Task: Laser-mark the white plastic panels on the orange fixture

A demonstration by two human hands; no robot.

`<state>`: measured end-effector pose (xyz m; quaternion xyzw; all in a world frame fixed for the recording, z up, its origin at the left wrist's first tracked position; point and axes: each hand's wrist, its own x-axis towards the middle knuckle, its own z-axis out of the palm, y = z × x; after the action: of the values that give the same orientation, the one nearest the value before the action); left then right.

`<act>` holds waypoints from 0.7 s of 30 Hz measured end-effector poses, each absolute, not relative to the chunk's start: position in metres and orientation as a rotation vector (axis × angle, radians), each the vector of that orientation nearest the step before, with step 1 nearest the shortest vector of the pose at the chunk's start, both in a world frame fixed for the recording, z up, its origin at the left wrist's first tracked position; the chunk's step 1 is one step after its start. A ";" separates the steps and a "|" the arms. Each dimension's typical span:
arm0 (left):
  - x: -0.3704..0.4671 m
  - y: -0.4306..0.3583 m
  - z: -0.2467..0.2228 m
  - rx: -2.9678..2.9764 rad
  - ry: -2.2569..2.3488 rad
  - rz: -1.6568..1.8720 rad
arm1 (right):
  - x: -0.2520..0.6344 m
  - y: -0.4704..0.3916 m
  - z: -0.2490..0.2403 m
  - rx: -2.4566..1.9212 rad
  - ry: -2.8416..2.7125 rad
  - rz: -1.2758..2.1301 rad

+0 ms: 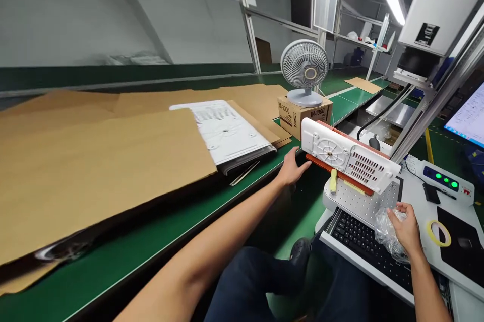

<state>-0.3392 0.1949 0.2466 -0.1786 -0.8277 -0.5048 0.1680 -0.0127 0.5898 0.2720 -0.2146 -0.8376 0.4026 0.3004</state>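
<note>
A white plastic panel (330, 153) with a round ribbed pattern and a slotted grille stands on edge in an orange fixture (350, 182). At the left end of this fixture is my left hand (293, 167), its thumb and fingers apart; whether the thumb touches the orange edge I cannot tell. Crumpled clear plastic film (389, 234) is pinched in my right hand (407, 229), above the keyboard (357, 234). The fixture sits on a perforated metal plate (350, 201), with a yellow piece (333, 181) at its front.
Cardboard sheets (113, 161) and stacked white panels (230, 130) lie on the green conveyor (181, 216). A fan (304, 70) stands on a carton (291, 115). A camera unit (431, 29) hangs at upper right. Yellow tape (438, 226) and a monitor (469, 115) are rightward.
</note>
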 end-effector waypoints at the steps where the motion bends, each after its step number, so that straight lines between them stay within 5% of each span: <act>1: -0.355 0.202 0.262 -0.525 -2.305 -1.478 | -0.023 0.590 0.280 -0.591 -2.223 1.047; 9: -0.425 0.209 0.299 -0.589 -2.150 -1.913 | -0.097 0.576 0.300 -0.596 -2.324 0.952; 21: -0.442 0.206 0.291 -0.513 -2.294 -1.890 | -0.153 0.563 0.275 -0.793 -2.108 0.836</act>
<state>-0.4423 0.2060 0.2906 -0.1698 -0.7591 -0.6254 0.0626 -0.1528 0.5635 0.2751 -0.3080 -0.8181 0.3244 0.3614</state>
